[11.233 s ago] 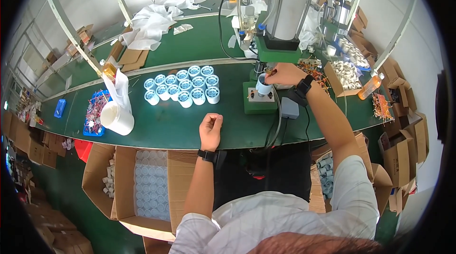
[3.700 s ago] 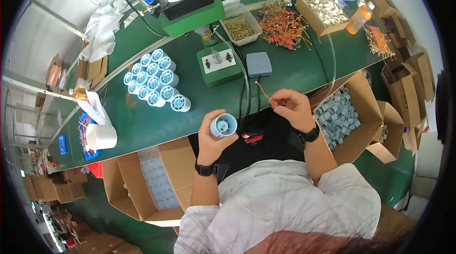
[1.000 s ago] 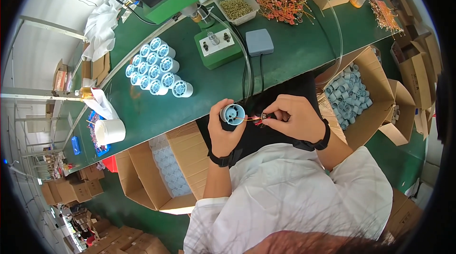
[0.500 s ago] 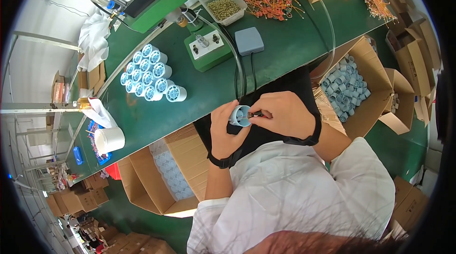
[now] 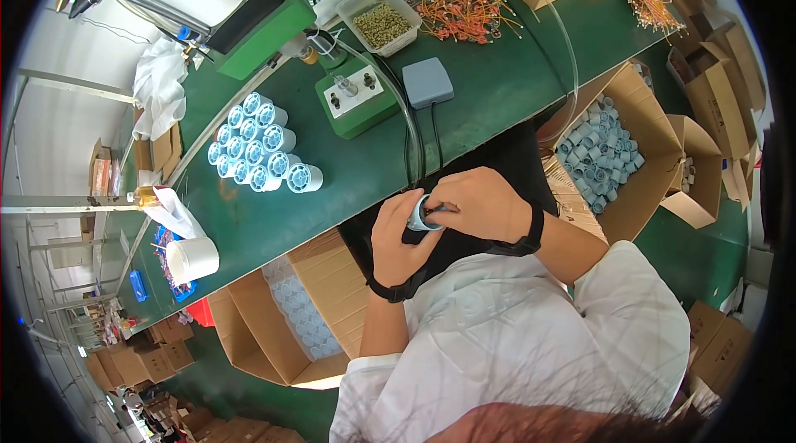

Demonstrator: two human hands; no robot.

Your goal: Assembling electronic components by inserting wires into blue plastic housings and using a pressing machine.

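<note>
Over my lap at the table's edge, my left hand [image 5: 395,237] is closed around a short light-blue plastic cup [image 5: 414,217], its open end turned toward the right. My right hand [image 5: 482,206] has its fingers pinched together at the mouth of this cup, the tips partly inside. A small dark part shows faintly by those fingertips; most of it is hidden. Beyond my hands on the green table [image 5: 348,169], a cluster of similar light-blue cups [image 5: 259,143] stands in rows with their spoked ends showing.
A green press [image 5: 356,99] and a grey box with a cable [image 5: 428,82] stand ahead. Behind lie brass parts in a tub [image 5: 381,27] and orange wired parts [image 5: 464,4]. Cartons hold blue sleeves [image 5: 601,153] at right and clear packed pieces [image 5: 303,310] at left.
My right fingertips have moved further into the cup, covering the small dark part that showed more plainly before. The cup has tilted slightly in my left hand. The whole view has shifted a little.
</note>
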